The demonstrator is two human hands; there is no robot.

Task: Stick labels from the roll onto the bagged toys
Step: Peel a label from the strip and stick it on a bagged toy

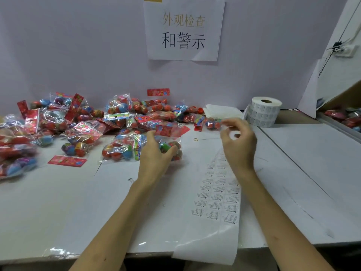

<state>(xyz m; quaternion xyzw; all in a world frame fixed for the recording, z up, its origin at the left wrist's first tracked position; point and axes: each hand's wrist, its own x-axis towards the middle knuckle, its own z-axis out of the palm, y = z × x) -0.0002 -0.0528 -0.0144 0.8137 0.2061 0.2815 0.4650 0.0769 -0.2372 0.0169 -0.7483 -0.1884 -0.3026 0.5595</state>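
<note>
A white paper sign [183, 32] on the wall, up and left of the label roll [263, 112], reads "外观检查 和警示": the top line is faint gold, the lower one black. The roll stands on end on the bench [58, 202], a fat white cylinder with a brown card core and three rows of small printed labels round its side. From it a glossy strip of labels [218, 194] runs towards the near bench edge and hangs over it. Each label carries a block of tiny black print with a triangle mark, too small to read.

Left of the roll spreads a heap of bagged toys [78, 122], crinkly clear bags of red, blue and green balls with red patterned header cards. A thin rubber band [196, 139] lies between heap and strip.

Left and nearer than the roll, the left hand [154, 155] lies palm down on one bagged toy [172, 147], its fingers [152, 136] curled over the bag and the thumb pressing its near side. The right hand [238, 145] hangs just in front of the roll with curled fingers [241, 124] drawn close to the thumb. Blur hides whether they pinch a label.
</note>
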